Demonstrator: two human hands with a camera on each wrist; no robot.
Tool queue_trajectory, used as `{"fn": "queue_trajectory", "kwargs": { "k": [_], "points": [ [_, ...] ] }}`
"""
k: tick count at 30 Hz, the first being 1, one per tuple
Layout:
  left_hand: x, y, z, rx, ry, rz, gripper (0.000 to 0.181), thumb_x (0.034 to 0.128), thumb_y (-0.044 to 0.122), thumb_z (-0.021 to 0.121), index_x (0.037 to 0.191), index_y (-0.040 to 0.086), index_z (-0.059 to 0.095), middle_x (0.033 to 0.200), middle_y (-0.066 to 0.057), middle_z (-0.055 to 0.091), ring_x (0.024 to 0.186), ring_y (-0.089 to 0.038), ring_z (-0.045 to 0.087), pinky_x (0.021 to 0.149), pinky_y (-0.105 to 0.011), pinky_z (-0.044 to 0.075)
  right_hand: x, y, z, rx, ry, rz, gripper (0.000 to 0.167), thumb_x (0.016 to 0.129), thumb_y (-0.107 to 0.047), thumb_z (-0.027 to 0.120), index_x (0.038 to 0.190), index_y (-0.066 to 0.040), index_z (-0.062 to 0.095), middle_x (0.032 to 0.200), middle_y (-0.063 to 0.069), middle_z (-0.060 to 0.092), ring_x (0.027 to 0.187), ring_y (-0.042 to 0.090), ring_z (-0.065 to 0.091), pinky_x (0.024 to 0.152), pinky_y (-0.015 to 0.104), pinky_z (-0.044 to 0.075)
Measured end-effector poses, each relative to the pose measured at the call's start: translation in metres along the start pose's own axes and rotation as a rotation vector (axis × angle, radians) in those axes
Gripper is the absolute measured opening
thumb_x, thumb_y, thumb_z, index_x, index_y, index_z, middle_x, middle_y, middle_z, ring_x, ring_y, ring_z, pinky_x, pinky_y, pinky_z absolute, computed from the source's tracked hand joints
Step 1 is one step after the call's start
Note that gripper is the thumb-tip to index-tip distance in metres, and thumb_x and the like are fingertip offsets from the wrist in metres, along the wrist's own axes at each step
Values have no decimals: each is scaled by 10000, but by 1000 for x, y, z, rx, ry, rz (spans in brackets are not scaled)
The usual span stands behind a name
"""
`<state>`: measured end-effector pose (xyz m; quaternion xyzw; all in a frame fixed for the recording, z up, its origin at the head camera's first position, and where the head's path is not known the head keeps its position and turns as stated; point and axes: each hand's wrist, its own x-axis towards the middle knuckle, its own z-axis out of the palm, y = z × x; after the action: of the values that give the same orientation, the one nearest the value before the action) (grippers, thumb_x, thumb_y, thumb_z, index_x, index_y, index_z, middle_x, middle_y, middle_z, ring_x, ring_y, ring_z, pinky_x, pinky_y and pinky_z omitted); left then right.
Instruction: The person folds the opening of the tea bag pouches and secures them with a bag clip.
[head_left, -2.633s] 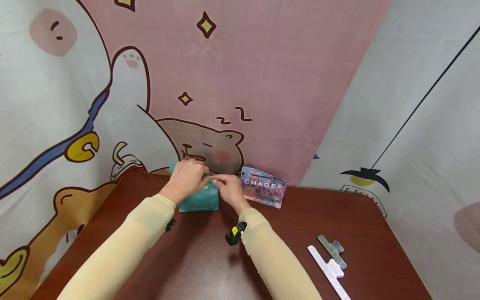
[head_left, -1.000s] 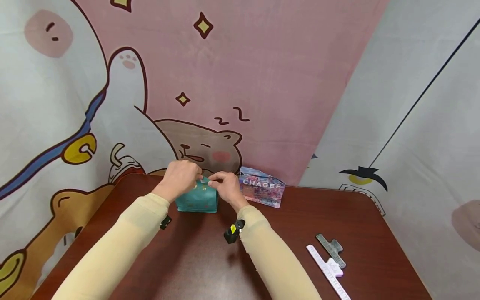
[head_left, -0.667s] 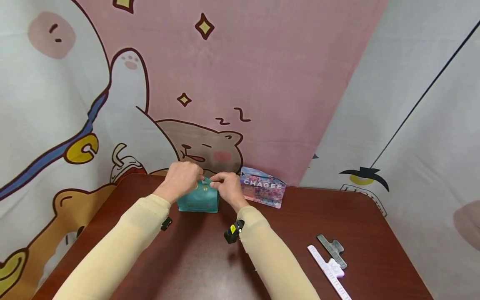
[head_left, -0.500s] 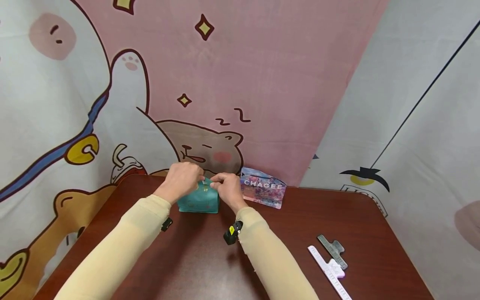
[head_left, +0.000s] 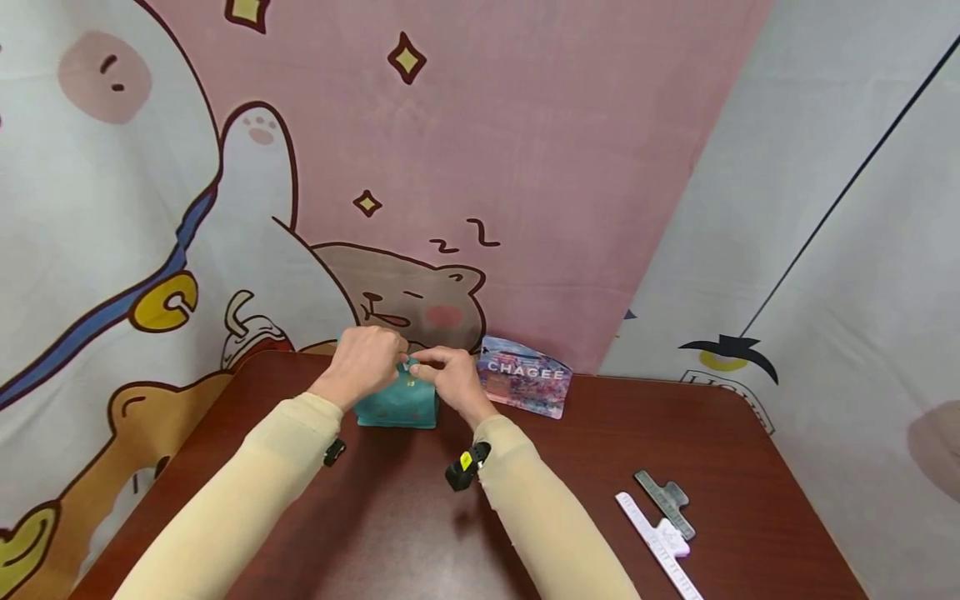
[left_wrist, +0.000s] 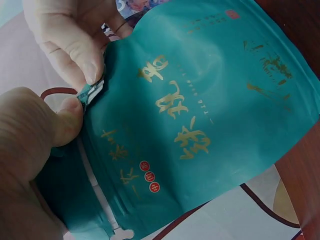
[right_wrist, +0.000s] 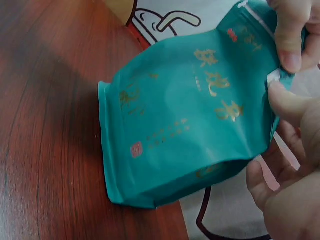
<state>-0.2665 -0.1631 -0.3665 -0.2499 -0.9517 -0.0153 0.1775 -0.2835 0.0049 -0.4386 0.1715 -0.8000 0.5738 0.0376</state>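
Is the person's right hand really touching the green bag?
Touching. The right wrist view shows it: the right hand has its thumb pressed on the green bag near its top edge, no gap between.

Your teal pouch (head_left: 397,407) bore gold characters and red round marks. At its three o'clock you had a mottled pink-and-blue bag (head_left: 528,390), lettered white; at its four o'clock, a grey clip (head_left: 664,502) and a white clip (head_left: 657,543). Your sleeves (head_left: 232,492) were cream.
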Motion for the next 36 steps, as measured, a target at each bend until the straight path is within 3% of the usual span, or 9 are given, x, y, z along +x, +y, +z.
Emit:
{"fn": "queue_trajectory", "kwargs": {
  "k": [2,8,13,16,20,24,29,33,36],
  "points": [
    [0,1,0,-2,1,-2,332,927,130,767,628,171,627,507,38,436,436,-109,403,437,-252,267,0,-1,1,22,18,15,155,905,-128,802,1053,-87,824,1076,53,785,989,215,720,807,311,556],
    [1,5,-1,-16,-30,-21,320,939,156,751,639,160,642,507,41,441,441,-110,414,435,-256,275,-1,-5,5,-44,115,30,123,890,-157,819,1003,-114,841,1028,31,795,960,215,732,784,314,569],
    [-1,1,-5,-60,-41,-53,186,941,233,764,784,133,759,602,9,614,491,-117,514,439,-283,395,-2,-6,6,-61,124,46,141,912,-173,800,1039,-122,836,1064,31,790,992,230,726,812,345,577],
    [-4,-4,-7,-92,-37,-95,192,923,305,791,851,127,782,667,-25,665,517,-137,538,457,-311,431,-3,-6,5,-57,119,71,149,922,-188,793,1056,-139,834,1069,30,789,988,234,726,817,365,577],
    [-10,-11,-6,-107,18,-169,335,869,429,831,811,105,768,601,-48,609,482,-165,478,456,-311,370,-3,-7,5,-35,107,98,156,927,-200,790,1070,-153,832,1075,35,787,993,236,723,829,379,576],
    [-16,-14,2,-146,126,-237,420,793,491,877,808,85,773,572,-63,588,478,-195,472,455,-315,320,-4,-7,5,-16,98,112,165,935,-213,784,1081,-153,829,1087,39,784,1003,227,719,836,375,574],
    [-18,-13,13,-191,230,-281,508,756,471,912,997,37,800,839,-128,742,693,-282,631,526,-395,495,-4,-6,5,-28,111,121,170,934,-235,787,1079,-159,830,1080,34,786,992,215,722,835,373,572],
    [-21,-10,21,-221,289,-349,602,745,475,922,1048,-8,732,929,-158,677,815,-325,604,617,-473,538,-3,-7,6,-41,121,147,177,933,-252,790,1081,-164,830,1084,30,786,984,206,720,827,367,573],
    [-25,-7,25,-279,307,-402,645,751,471,920,1071,-20,651,970,-158,573,810,-318,560,661,-471,539,-4,-7,8,-41,124,170,184,934,-259,788,1086,-162,829,1085,32,785,981,210,715,821,370,574]
  ]
}}
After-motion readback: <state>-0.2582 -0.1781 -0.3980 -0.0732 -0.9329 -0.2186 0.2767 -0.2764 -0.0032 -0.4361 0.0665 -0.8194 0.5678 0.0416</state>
